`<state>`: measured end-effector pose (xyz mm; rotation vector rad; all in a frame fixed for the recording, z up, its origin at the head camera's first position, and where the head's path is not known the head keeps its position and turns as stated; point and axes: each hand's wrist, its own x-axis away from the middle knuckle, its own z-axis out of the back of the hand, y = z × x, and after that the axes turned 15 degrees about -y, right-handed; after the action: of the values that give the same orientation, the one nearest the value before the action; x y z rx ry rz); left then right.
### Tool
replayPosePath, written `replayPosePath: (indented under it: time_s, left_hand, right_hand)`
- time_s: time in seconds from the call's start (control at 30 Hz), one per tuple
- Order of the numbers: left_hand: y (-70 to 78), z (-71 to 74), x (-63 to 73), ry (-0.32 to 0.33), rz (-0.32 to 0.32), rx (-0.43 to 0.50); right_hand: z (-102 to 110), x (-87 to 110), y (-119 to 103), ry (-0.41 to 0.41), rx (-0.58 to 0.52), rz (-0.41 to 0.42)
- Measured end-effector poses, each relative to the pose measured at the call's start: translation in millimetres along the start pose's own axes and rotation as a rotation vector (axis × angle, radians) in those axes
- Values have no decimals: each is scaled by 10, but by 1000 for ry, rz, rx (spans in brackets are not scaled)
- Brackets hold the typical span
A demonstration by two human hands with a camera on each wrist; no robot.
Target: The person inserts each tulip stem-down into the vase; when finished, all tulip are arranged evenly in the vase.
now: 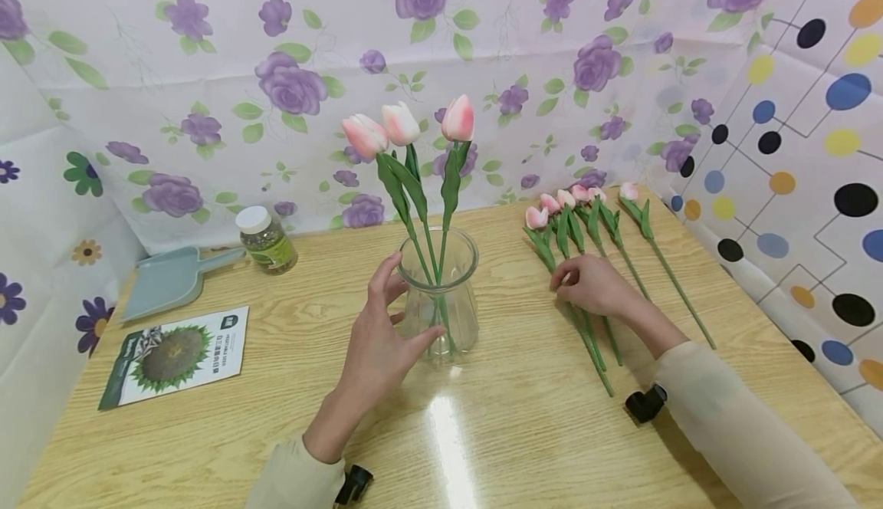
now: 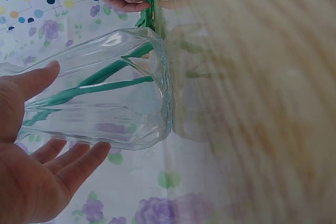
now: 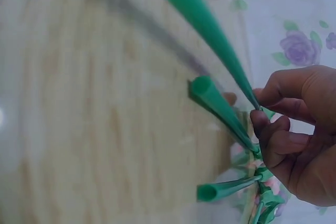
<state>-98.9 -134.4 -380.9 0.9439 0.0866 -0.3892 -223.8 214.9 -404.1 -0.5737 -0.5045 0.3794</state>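
Observation:
A clear glass vase (image 1: 461,313) stands upright on the table, holding three pink-and-white tulips (image 1: 366,136) that rise above its rim. My left hand (image 1: 379,333) holds the vase from its left side, thumb on the near side and fingers round the far side. In the left wrist view, green stems show through the glass (image 2: 121,121). At the right, my right hand (image 1: 595,287) pinches a green tulip stem (image 3: 202,24) between thumb and fingertips. That stem's cut end is lifted off the wood in the right wrist view. Other tulips (image 1: 595,196) lie beside and beneath this hand.
One tulip (image 1: 665,264) lies apart, farther right. On the left are a grey-blue dustpan (image 1: 165,283), a white-lidded jar (image 1: 269,244) and a seed packet (image 1: 182,356) with a sunflower picture. Flowered sheeting (image 1: 228,72) hangs behind the wooden table (image 1: 331,264); dotted sheeting (image 1: 814,187) hangs at the right.

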Motion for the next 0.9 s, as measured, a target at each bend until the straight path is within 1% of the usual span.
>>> replayPosePath:
  time_s: [0.3,0.53,0.73,0.9]
  left_hand:
    - [-8,-3,2,1,-6,-6]
    - [-8,-7,3,2,-9,-6]
    - [-6,-7,3,5,-16,-10]
    - [-6,-7,5,4,-18,-10]
  right_hand:
    - [17,14,-56,-18,35,44]
    - [24,33,-103,-33,11,46]
    - [23,52,-150,-29,9,89]
    - [41,81,-206,-24,-42,108]
